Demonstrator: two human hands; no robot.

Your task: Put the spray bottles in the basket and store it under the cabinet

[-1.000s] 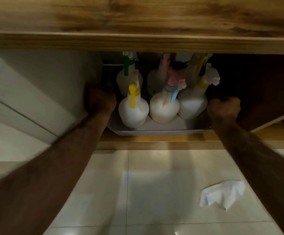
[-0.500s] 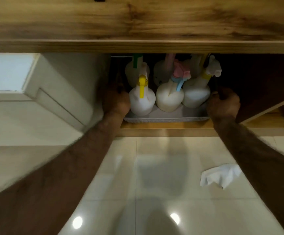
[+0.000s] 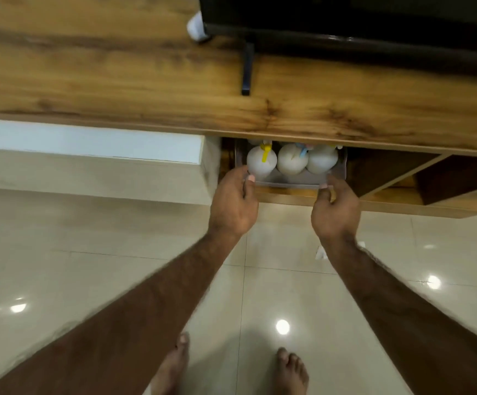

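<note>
Near done. Spray bottles [image 3: 291, 162] already loaded in basket [image 3: 288, 182], three white bodies visible just beyond both hands, tops hidden under cabinet [image 3: 231, 81] edge. Basket sitting on lower shelf [image 3: 288, 196] under cabinet, mostly tucked in, front rim close to shelf edge. Left hand [image 3: 233, 203] at front-left corner of basket, fingertips touching rim, loosely curled, not clenched. Right hand [image 3: 335, 210] at front-right corner, fingertips on rim, same loose contact. Looks like final nudge or letting go, hard to say which. Left to do: maybe small push deeper, then pull hands away. Crumpled white tissue [image 3: 321, 252] on floor [image 3: 117, 252] just behind right wrist, not part of task.
</note>
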